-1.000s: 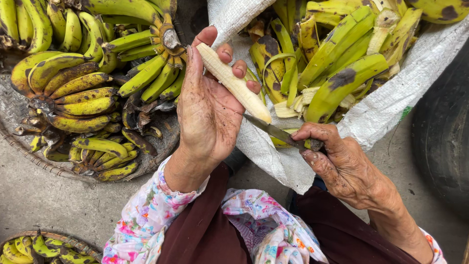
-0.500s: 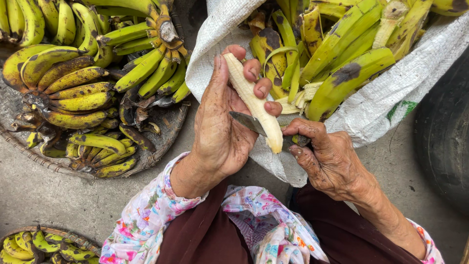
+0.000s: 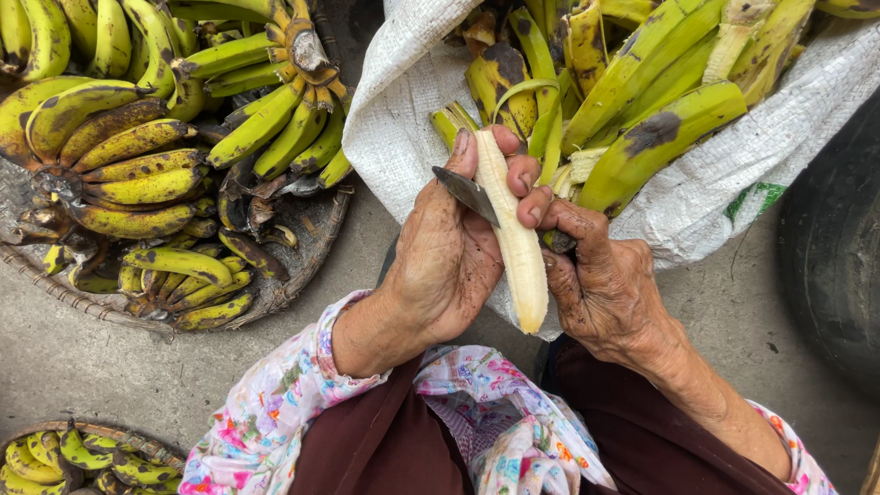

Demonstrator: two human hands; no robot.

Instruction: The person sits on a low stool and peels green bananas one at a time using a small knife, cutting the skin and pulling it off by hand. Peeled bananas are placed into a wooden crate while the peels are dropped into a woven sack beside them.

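Pale peeled banana (image 3: 516,240) gripped in left hand (image 3: 449,266), right hand (image 3: 600,284) clasping knife (image 3: 469,194), white sack (image 3: 394,119) behind

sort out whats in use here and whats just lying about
In use: left hand, peeled banana, knife, right hand, white sack of peels.

Lying about: woven basket of banana bunches, second basket, dark tyre.

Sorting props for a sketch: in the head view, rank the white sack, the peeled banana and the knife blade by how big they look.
1. white sack, by far the largest.
2. peeled banana.
3. knife blade, partly hidden between left hand and right hand, so its true size is unsure.
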